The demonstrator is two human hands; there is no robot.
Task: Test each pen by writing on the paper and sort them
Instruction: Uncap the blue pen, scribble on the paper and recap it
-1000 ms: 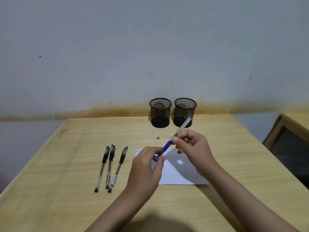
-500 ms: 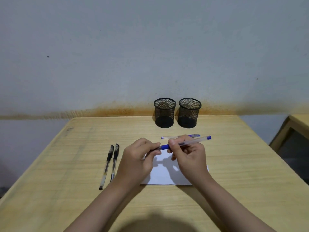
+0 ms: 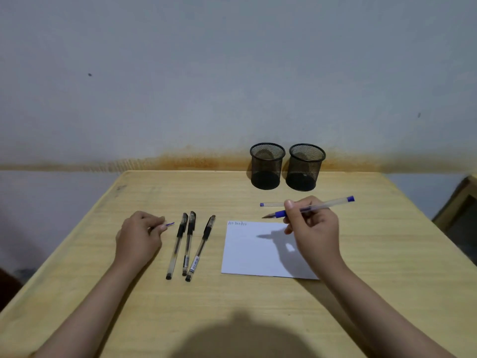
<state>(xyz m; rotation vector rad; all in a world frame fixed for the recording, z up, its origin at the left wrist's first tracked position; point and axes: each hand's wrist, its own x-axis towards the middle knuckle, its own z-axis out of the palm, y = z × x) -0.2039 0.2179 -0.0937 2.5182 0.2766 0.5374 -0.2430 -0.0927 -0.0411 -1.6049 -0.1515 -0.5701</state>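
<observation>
My right hand (image 3: 313, 226) holds an uncapped blue pen (image 3: 325, 204) above the top right corner of the white paper (image 3: 258, 251), its tip pointing left. My left hand (image 3: 139, 236) rests on the table to the left and pinches the pen's blue cap (image 3: 169, 224). The paper bears small blue marks along its top left edge. Three capped black pens (image 3: 189, 244) lie side by side between my left hand and the paper. Another blue pen (image 3: 271, 204) lies on the table behind my right hand, partly hidden by it.
Two black mesh pen cups (image 3: 267, 166) (image 3: 305, 167) stand side by side at the back of the wooden table (image 3: 232, 306), against the wall. A dark piece of furniture (image 3: 462, 215) stands off the table's right edge.
My hands have drawn apart: the left went left with the cap pulled off, and the right kept the blue pen over the paper's far corner.
</observation>
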